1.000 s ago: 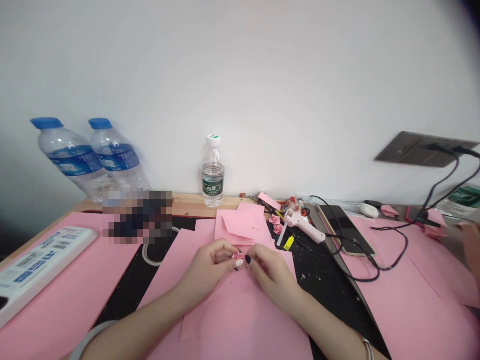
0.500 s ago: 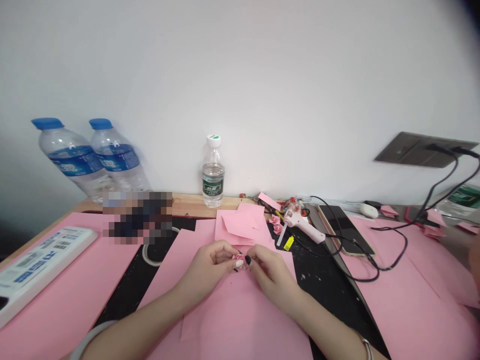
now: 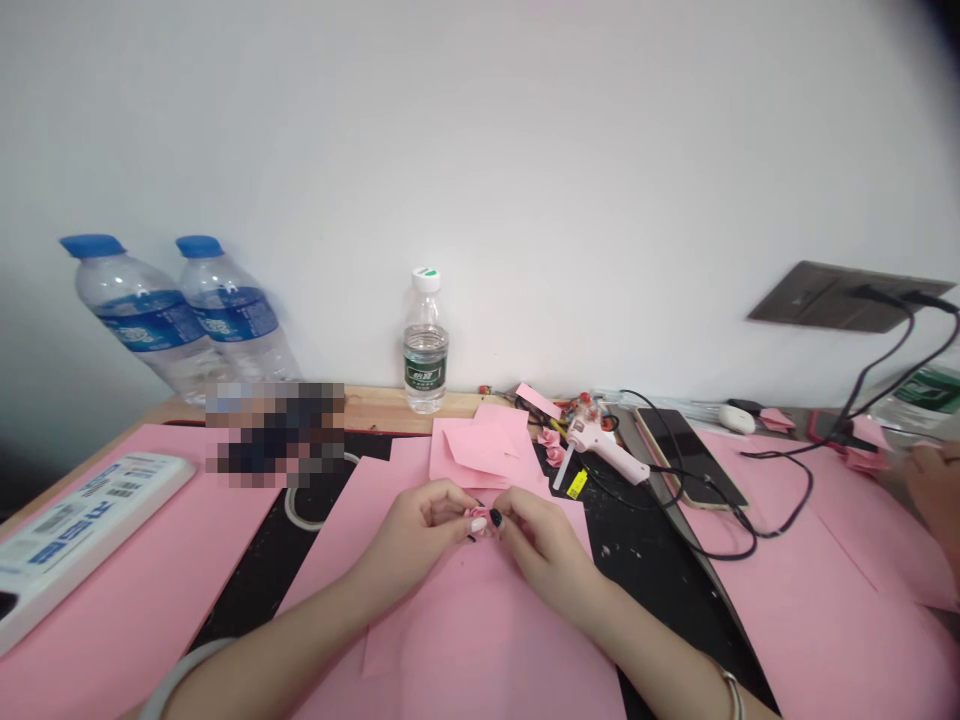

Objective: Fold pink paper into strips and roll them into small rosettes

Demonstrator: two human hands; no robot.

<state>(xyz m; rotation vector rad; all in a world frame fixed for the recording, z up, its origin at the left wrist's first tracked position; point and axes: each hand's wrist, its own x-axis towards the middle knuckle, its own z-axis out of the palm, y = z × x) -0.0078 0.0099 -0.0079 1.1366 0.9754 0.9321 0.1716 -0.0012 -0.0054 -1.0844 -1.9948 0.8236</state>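
Observation:
Between the fingertips of both hands is a small pink paper flower point(image 3: 478, 513), held just above the pink paper sheets point(image 3: 480, 620). My left hand point(image 3: 429, 525) pinches it from the left, thumb and fingers closed. From the right, my right hand point(image 3: 534, 530) has its fingers closed on the same flower. Folded pink paper pieces point(image 3: 476, 452) lie just behind the hands. Two pink paper roses point(image 3: 553, 455) rest beside a pale pink glue gun point(image 3: 609, 450), which has a glue stick at its tip and a yellow tag.
Two large bottles point(image 3: 154, 320) lean at the back left, and a small bottle point(image 3: 426, 345) stands at the wall. A white box point(image 3: 82, 540) lies left. Right are a phone point(image 3: 691, 458), black cables point(image 3: 787, 535), a white case point(image 3: 736, 419) and another person's hand point(image 3: 930, 490).
The other person's hand has come further into view at the right edge, by the pink paper pieces there. My two hands and the flower have hardly moved.

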